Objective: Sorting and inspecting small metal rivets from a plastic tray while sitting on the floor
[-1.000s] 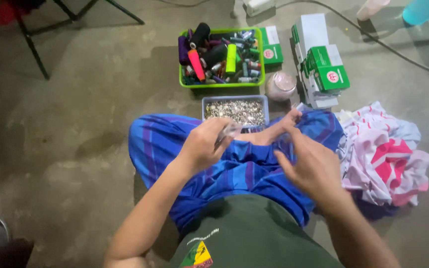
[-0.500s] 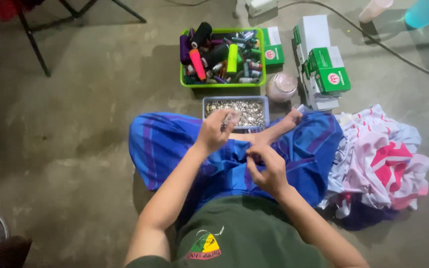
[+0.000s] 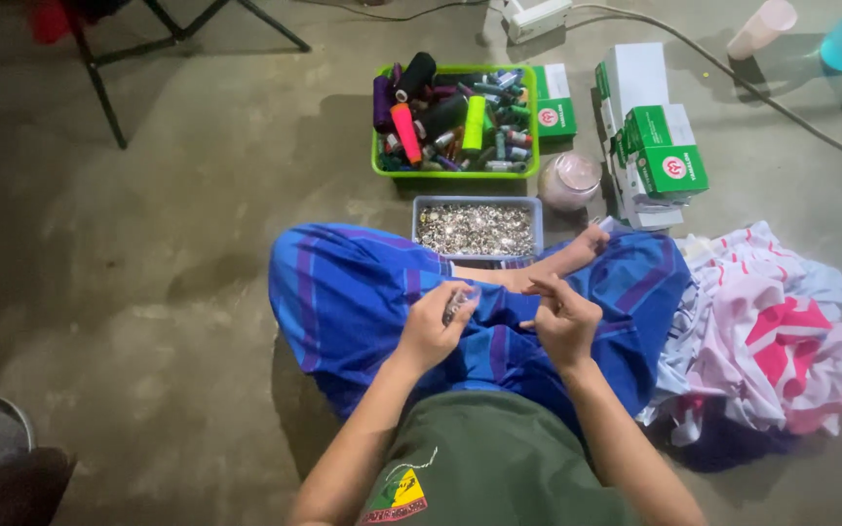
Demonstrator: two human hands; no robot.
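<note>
Pinching a small, light, hard-looking metal piece [image 3: 458, 303], the left hand [image 3: 431, 329] grips its sides; right hand [image 3: 563, 317] fingers curl closed, seemingly empty.

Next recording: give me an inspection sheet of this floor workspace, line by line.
Surface: bare concrete floor, stained.
Job's things: left hand holds a small clear item over the lap; grey tray of small metal bits in front.
Clutter: green basket of lighters, green-and-white boxes, pink jar, heap of pink and white cloth.
Grippers: right hand curled, fingertips pinched together; what it holds cannot be told.
Cables: grey cable from a white power strip.
Surroundings: black stand legs, pink cup.
</note>
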